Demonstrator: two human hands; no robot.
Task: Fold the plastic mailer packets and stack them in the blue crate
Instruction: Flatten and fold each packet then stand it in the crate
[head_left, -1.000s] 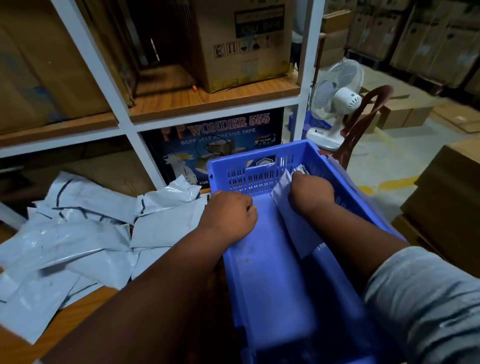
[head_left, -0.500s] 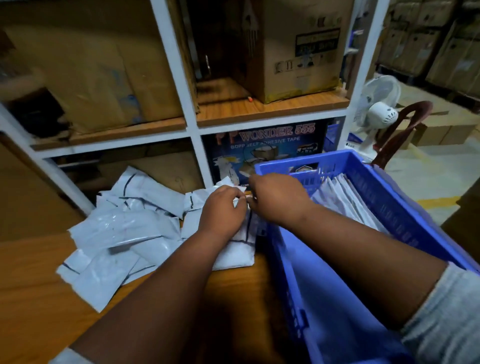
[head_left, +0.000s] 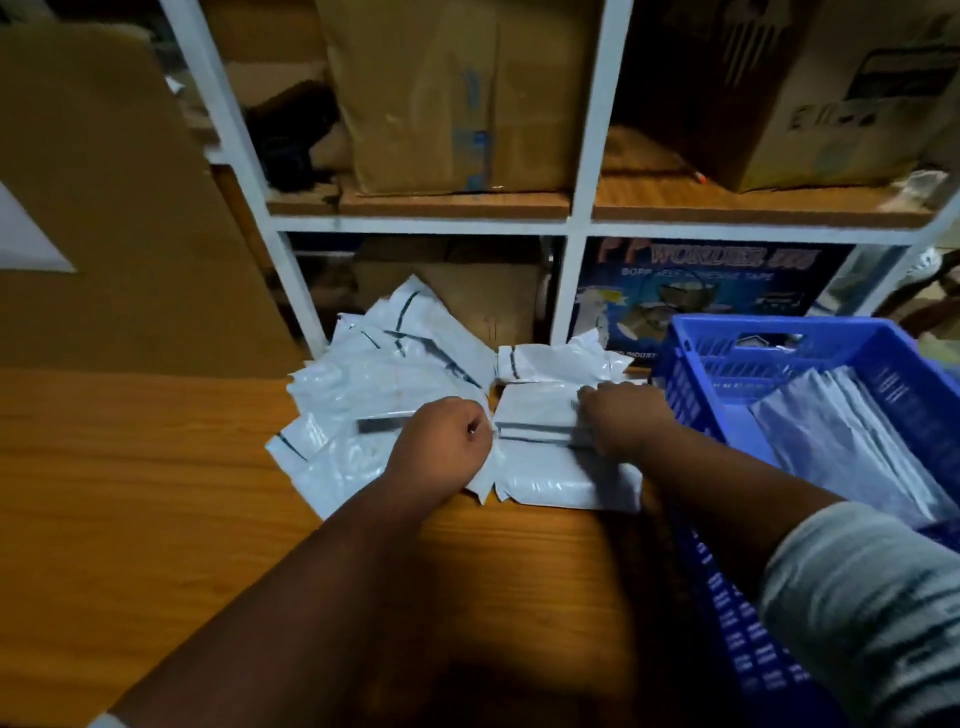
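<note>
A white plastic mailer packet (head_left: 563, 486) with a dark strip lies on the wooden table (head_left: 156, 467), just left of the blue crate (head_left: 779, 328). My left hand (head_left: 441, 441) is curled at its left edge and pinches it. My right hand (head_left: 621, 418) grips its upper right part, fingers curled over the plastic. A loose pile of unfolded mailers (head_left: 374, 384) spreads behind and under my left hand. Inside the crate, several folded mailers (head_left: 841, 441) lean stacked against the right wall.
A white metal shelf rack (head_left: 582, 208) stands right behind the pile, holding cardboard boxes (head_left: 452, 93) and a dark adhesive-tape carton (head_left: 701, 291). A large cardboard sheet (head_left: 119, 208) leans at the left. The crate's near wall runs along my right forearm.
My right hand left the crate, where it had set a folded mailer, and crossed left to the table. Both hands now hold a fresh mailer; the view has swung left.
</note>
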